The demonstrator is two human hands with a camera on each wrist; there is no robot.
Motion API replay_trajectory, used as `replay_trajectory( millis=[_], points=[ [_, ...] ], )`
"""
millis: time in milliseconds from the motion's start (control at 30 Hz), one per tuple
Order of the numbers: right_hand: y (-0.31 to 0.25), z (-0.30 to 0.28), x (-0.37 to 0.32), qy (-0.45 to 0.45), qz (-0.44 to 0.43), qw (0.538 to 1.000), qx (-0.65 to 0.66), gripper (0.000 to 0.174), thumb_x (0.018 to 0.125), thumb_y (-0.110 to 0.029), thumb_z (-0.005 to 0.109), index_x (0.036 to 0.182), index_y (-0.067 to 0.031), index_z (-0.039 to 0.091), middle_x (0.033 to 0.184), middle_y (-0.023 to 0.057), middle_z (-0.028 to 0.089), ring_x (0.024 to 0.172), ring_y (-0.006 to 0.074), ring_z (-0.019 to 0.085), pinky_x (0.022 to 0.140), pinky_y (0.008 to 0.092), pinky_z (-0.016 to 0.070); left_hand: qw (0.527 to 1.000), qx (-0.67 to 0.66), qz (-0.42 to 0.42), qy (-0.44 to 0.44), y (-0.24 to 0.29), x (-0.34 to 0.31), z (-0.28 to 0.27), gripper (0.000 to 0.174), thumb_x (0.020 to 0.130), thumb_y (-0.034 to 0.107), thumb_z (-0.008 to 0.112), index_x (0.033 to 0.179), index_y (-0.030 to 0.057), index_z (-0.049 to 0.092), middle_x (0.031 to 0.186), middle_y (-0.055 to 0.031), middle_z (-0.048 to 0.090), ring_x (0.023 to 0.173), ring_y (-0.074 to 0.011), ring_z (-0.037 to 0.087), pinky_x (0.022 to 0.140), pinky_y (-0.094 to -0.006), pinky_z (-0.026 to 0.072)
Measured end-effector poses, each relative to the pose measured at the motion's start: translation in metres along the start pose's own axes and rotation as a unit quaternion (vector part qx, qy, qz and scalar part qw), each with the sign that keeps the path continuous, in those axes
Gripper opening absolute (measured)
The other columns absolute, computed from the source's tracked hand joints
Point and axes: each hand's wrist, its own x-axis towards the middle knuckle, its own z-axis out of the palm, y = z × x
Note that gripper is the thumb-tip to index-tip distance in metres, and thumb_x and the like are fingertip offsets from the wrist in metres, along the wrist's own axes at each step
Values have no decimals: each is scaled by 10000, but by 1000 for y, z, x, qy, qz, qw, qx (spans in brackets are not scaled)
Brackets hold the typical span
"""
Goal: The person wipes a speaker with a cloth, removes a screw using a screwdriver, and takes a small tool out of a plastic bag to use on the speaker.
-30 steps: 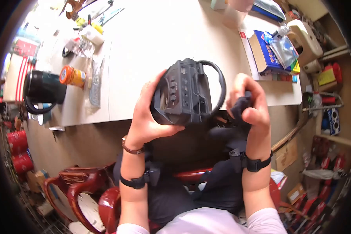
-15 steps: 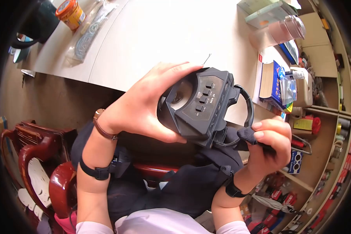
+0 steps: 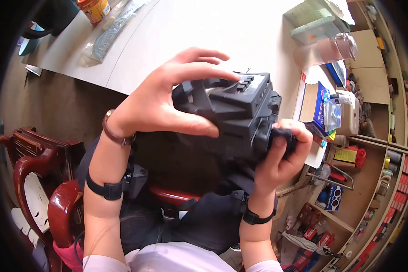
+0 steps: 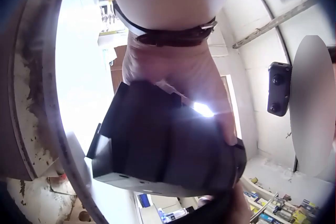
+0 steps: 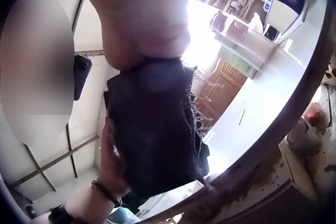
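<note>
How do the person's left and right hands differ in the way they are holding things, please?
The left hand grips the black device bare, fingers spread over its top; the right hand curls round a dark cloth pressed against the device's end. The left wrist wears a brown band; the right wrist shows none. Both hands meet at the device.

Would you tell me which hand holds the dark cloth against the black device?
The right hand, which pinches the cloth against the device; the left hand only grips the device's body, with no cloth.
</note>
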Motion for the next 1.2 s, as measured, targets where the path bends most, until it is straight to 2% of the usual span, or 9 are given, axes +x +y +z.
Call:
replay_trajectory(
  millis=[133, 200, 333, 400, 467, 533, 733, 933, 1200],
  points=[
    [7, 12, -9, 89, 86, 983, -137, 183, 969, -105, 661, 1078, -5, 554, 996, 67, 585, 907, 132, 555, 849, 247, 444, 968, 197, -1, 152, 19, -7, 22, 784, 622, 373, 910, 1293, 52, 663, 1243, -163, 608, 1114, -320, 597, 999, -415, 468],
    [11, 25, -15, 150, 106, 979, -86, 170, 966, -84, 666, 1079, -9, 564, 998, 54, 587, 901, 133, 569, 842, 253, 457, 952, 289, 13, 101, 24, -6, 28, 1115, 512, 487, 927, 1459, 87, 495, 1303, -141, 602, 1171, -362, 558, 1119, -508, 355],
    [-1, 22, -6, 125, 123, 982, -72, 147, 940, -43, 684, 1043, -6, 586, 972, 63, 616, 859, 156, 592, 829, 269, 482, 948, 302, 24, 102, 10, -8, 22, 1007, 516, 317, 908, 1417, 103, 511, 1306, -112, 610, 1170, -349, 572, 1166, -565, 316],
    [0, 6, 2, -48, -22, 990, -130, 185, 972, -96, 669, 1102, -6, 572, 1070, 87, 630, 956, 162, 607, 857, 286, 503, 949, 290, 34, 115, 8, -9, 18, 945, 522, 240, 887, 1389, 109, 532, 1301, -106, 615, 1165, -337, 581, 1183, -577, 298],
    [1, 0, 9, -29, -33, 992, -116, 171, 936, -70, 703, 1048, 2, 597, 1032, 110, 642, 938, 197, 624, 851, 310, 516, 961, 258, 46, 89, 7, -11, 14, 844, 527, 115, 792, 1338, 116, 558, 1285, -99, 626, 1142, -317, 598, 1194, -577, 284],
    [-2, -6, 17, 0, -6, 988, -155, 217, 793, 54, 770, 979, -19, 687, 936, 103, 711, 890, 213, 661, 813, 301, 519, 964, 251, 43, 82, 11, -12, 13, 824, 565, 160, 829, 1344, 136, 561, 1286, -82, 627, 1177, -309, 587, 1193, -565, 290],
    [-2, -8, 15, -5, 113, 992, -48, 286, 717, 108, 808, 947, -23, 700, 930, 90, 725, 869, 202, 702, 790, 291, 547, 967, 243, 45, 58, 14, -12, 13, 788, 611, 199, 860, 1343, 161, 570, 1330, -57, 615, 1241, -286, 571, 1200, -553, 285],
    [-4, -22, 26, -93, -57, 983, -147, 332, 669, 71, 846, 954, -50, 725, 936, 78, 680, 843, 201, 682, 732, 304, 556, 968, 241, 56, 48, 17, -12, 18, 786, 597, 162, 840, 1337, 163, 574, 1355, -50, 608, 1239, -276, 571, 1204, -541, 287],
    [-10, -18, 13, -80, -52, 987, -128, 291, 716, 69, 822, 955, -75, 743, 948, 73, 657, 832, 183, 672, 715, 280, 550, 968, 238, 56, 54, 15, -13, 18, 807, 567, 127, 819, 1337, 168, 581, 1359, -43, 607, 1234, -281, 574, 1199, -529, 295]
  ],
)
